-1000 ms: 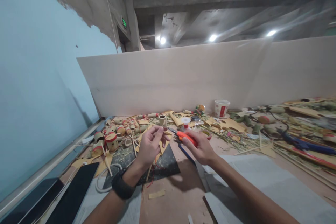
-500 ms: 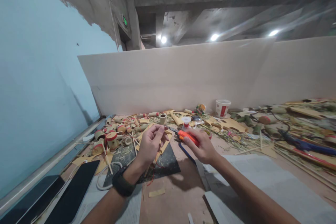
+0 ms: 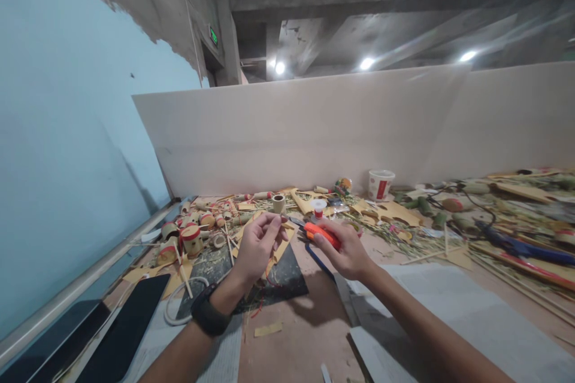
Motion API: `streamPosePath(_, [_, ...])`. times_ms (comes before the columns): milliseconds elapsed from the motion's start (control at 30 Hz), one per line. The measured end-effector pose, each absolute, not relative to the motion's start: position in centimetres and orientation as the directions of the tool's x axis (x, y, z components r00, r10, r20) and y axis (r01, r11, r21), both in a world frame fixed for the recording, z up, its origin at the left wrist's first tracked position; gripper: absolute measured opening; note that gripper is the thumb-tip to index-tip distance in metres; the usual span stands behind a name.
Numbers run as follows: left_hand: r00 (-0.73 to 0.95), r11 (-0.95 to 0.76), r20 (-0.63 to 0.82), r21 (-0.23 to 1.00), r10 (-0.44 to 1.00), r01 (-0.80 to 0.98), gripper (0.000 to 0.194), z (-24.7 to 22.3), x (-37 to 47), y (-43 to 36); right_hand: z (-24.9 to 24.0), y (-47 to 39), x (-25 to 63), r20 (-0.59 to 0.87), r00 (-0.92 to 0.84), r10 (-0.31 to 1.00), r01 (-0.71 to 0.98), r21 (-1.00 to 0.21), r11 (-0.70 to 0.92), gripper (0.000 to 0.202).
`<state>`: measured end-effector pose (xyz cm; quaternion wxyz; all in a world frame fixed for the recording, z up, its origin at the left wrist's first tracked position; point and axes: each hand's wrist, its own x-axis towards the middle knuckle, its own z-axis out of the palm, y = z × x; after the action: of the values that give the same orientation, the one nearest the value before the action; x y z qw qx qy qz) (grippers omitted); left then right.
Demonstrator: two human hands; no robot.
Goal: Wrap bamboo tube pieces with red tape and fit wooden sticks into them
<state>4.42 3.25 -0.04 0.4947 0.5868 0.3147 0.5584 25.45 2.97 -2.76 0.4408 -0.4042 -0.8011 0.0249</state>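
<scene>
My right hand [image 3: 345, 248] is wrapped round an orange utility knife [image 3: 322, 236], its grey metal tip pointing left. The tip is close to the fingers of my left hand [image 3: 260, 245]; whether it touches them or the piece there is too small to tell. Thumb and fingertips of my left hand are pinched on a small brownish piece [image 3: 284, 219], mostly covered by the fingers. Below both hands lies a dark cutting mat [image 3: 287, 278] with tan scraps and red threads on it. Just beyond my left hand stands a short bamboo tube [image 3: 278, 203].
Small bamboo drums [image 3: 191, 240] with red bands crowd the left. A black phone [image 3: 130, 323] lies front left. Behind are a thread spool [image 3: 318, 209] and a paper cup [image 3: 381, 185]. Paper sheets [image 3: 417, 305] and a blue-handled tool [image 3: 516, 245] lie right. A pale partition [image 3: 314, 137] closes the back.
</scene>
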Motion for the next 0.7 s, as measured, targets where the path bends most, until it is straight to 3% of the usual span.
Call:
streamPosePath(300, [0.161,-0.504,0.494,0.864,0.854,0.024,0.035,-0.25,3.81,3.81,-2.89,3.06,25.77,0.688,-0.246,0.683,0.662,-0.396,0.636,0.035])
streamPosePath(700, [0.178,-0.434,0.432,0.900,0.884,-0.026,0.037,-0.24,4.24,3.58,-2.97,2.88,25.00,0.687,-0.236,0.687,0.661,-0.405,0.631,0.035])
